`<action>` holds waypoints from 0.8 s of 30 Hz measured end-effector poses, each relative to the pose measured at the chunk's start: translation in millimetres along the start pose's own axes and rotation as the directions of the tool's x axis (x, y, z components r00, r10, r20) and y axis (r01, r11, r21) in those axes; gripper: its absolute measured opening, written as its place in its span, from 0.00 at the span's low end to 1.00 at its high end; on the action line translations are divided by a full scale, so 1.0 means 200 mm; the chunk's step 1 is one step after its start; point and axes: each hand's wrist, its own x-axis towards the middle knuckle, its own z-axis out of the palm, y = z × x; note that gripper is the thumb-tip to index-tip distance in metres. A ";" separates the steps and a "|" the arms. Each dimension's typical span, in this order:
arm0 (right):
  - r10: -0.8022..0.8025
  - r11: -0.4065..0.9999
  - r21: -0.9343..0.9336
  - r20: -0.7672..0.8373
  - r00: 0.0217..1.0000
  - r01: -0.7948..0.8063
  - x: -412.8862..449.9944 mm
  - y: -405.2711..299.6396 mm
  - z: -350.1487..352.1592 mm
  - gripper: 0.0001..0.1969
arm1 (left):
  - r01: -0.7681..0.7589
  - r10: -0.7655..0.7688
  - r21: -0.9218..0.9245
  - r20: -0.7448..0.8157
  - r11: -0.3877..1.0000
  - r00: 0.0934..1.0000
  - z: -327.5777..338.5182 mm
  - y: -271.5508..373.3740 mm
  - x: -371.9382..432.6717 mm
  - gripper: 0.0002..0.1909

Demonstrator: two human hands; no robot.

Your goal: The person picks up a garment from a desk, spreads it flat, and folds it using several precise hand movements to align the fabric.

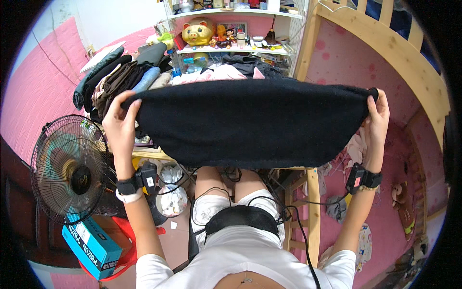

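Observation:
A black cloth, likely a garment [249,123], is stretched wide in front of me at chest height. My left hand [122,115] pinches its left upper corner between thumb and fingers. At the opposite upper corner, my right hand [377,108] grips the fabric the same way. The cloth's lower edge hangs in a curve above my knees and hides much of the surface behind it. Behind my left hand lies a pile of folded clothes [115,79] in dark, brown and blue tones. Pink and white fabric [223,73] shows just beyond the cloth's top edge.
A black standing fan [70,169] is at the left, above a blue box [92,245] on a red stool. Shelves [234,50] with a gold piggy bank [197,31] rise ahead. A wooden bunk bed frame [389,39] stands at the right. A lined bin [172,202] and cables are near my legs.

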 end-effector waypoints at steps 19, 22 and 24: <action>0.300 0.784 -0.552 -0.065 0.952 -0.285 -0.23 0.89 0.18 0.10 | 0.219 -0.275 0.171 0.463 0.961 0.843 0.56 -0.85 -0.05 0.12; 0.167 0.546 -0.838 0.096 0.981 -0.011 -0.30 1.16 0.32 0.17 | -0.033 -0.278 0.569 0.450 0.822 0.848 0.79 -0.94 -0.11 0.18; 0.208 0.538 -0.842 0.174 0.962 0.036 -0.40 1.10 0.46 0.20 | -0.104 -0.110 0.397 0.479 0.912 0.871 0.87 -0.86 -0.19 0.21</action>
